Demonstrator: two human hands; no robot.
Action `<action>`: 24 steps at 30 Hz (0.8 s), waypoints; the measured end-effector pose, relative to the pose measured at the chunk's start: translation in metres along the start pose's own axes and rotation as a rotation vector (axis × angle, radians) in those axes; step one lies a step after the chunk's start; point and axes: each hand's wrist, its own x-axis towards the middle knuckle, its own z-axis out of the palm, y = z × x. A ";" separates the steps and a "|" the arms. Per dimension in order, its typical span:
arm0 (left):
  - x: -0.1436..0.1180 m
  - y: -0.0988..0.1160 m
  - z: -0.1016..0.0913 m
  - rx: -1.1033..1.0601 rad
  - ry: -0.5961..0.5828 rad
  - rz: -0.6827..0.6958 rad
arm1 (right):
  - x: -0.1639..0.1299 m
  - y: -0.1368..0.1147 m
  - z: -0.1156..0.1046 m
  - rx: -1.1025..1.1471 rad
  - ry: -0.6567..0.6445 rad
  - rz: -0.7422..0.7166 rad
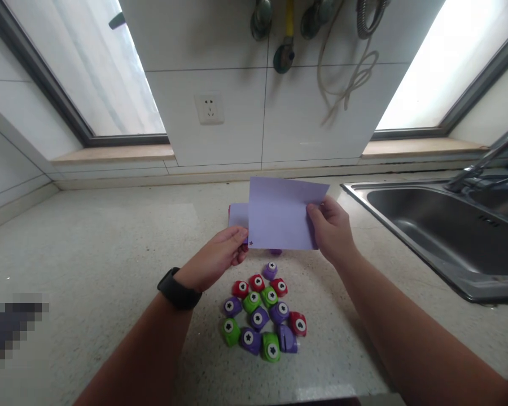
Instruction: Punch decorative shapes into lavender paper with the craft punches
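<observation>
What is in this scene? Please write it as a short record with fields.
left hand: pinches the lower left corner of the paper
right hand: holds the paper's right edge
paper: lilac, held above the counter; a small hole shows at its lower left corner
punches: red, green and purple, clustered on the counter below the paper
sink: steel, at right

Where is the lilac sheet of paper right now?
In the head view, the lilac paper sheet is held above the countertop between the left hand and right hand, beyond the paper punches, left of the sink.
</observation>
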 end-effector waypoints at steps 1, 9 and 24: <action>0.000 0.000 -0.001 -0.018 0.006 0.001 | 0.001 0.000 -0.001 -0.003 0.001 -0.013; -0.001 0.005 -0.001 -0.083 0.031 -0.022 | 0.004 -0.001 -0.006 0.012 0.035 -0.008; -0.002 0.007 -0.001 -0.092 0.019 -0.012 | 0.003 -0.005 -0.004 0.046 0.034 0.022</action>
